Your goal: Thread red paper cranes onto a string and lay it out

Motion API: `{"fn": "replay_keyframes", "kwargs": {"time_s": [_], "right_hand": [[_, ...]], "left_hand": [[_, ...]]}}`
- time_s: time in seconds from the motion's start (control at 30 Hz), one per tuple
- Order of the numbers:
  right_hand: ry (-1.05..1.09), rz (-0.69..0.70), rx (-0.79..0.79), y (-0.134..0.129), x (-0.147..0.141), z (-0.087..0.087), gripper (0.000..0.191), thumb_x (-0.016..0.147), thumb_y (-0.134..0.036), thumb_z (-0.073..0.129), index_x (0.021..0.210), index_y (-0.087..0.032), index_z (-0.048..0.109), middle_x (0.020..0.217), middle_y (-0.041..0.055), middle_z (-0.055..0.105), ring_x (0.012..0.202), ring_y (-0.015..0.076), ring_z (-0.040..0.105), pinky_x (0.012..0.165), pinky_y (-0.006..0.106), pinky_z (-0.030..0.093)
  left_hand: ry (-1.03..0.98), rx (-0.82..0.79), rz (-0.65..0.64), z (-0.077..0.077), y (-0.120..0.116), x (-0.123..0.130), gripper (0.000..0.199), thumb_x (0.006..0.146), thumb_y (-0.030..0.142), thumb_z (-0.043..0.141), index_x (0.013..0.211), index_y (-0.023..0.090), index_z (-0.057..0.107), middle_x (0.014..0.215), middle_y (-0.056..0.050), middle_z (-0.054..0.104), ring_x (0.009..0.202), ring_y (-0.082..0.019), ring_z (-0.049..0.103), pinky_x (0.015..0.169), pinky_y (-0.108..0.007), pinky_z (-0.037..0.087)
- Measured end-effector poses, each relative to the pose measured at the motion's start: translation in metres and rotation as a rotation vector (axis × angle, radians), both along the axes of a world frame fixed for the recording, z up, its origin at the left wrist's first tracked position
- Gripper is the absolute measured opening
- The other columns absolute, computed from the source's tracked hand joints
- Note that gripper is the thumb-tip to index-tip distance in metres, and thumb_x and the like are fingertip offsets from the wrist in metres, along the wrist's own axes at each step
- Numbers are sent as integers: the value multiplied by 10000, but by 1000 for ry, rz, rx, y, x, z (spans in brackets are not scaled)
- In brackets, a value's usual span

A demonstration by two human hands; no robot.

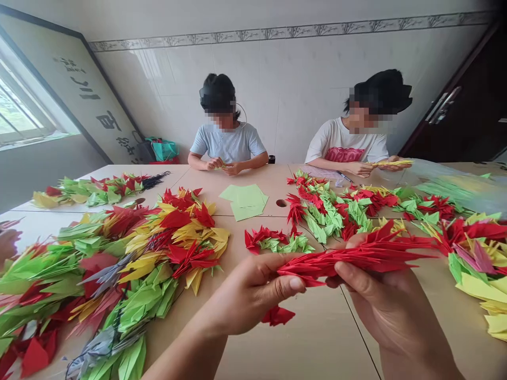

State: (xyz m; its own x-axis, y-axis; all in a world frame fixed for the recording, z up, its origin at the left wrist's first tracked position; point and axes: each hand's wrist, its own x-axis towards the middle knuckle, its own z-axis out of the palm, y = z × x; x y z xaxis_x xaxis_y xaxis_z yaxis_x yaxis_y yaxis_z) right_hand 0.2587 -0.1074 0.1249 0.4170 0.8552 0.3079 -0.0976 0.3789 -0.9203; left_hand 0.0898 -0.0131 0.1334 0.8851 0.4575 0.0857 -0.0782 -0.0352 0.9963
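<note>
My left hand (pixel 249 295) is closed on the left end of a stack of red origami cranes (pixel 356 257), its thumb along the near side. The stack's right half lies in my right hand (pixel 384 295), with that thumb pressed on its front and the fingers mostly hidden behind. Pointed paper tips stick out to the right, and the stack is held level above the table. Below my left hand shows a red folded paper piece (pixel 278 315); whether it hangs or rests on the table I cannot tell. Just beyond my hands lies a short red and green strand (pixel 277 240).
Heaps of green, red and yellow folded paper (pixel 150 264) cover the table's left side. More strands (pixel 340 211) lie at the right, near yellow paper (pixel 479 295) and a plastic bag (pixel 463 182). Green sheets (pixel 249 201) lie mid-table. Two people (pixel 227 142) sit opposite, handling paper.
</note>
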Motion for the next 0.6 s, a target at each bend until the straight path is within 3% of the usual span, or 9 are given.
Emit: {"fn": "replay_keyframes", "kwargs": {"time_s": [0.1,0.2,0.33,0.47,0.6], "right_hand": [[-9,30,-24,0,-4,-2,44,784,-278,700,800,-237,703,772,23,673,704,154,636,548,217,560],[1,14,-18,-1,-7,-5,66,791,-289,692,847,-254,691,822,20,651,704,150,609,498,210,533],[-12,-26,-52,-3,-8,-11,118,797,-279,688,903,-264,638,832,5,625,669,135,569,478,212,480],[-25,-22,-122,-6,-7,-17,207,738,-292,741,832,-239,565,771,-15,614,574,109,519,470,219,440],[-1,-53,-209,-9,-5,-28,252,712,-298,759,809,-230,536,684,-38,577,543,102,482,487,227,414]], "left_hand": [[-1,45,167,-4,-5,6,301,866,410,555,1008,179,687,755,-20,569,652,-96,528,601,-208,478],[-28,104,241,-9,-8,10,312,881,416,526,891,149,688,699,-16,548,589,-86,504,555,-207,465],[-35,158,254,-12,-8,12,316,894,411,505,870,149,680,725,-31,588,622,-94,511,555,-193,437],[32,179,198,-11,-11,16,339,894,440,485,886,154,665,715,-17,574,581,-86,476,502,-184,387],[120,345,259,-15,-16,21,365,882,455,487,776,139,636,641,-2,511,601,-109,459,522,-206,358]]}}
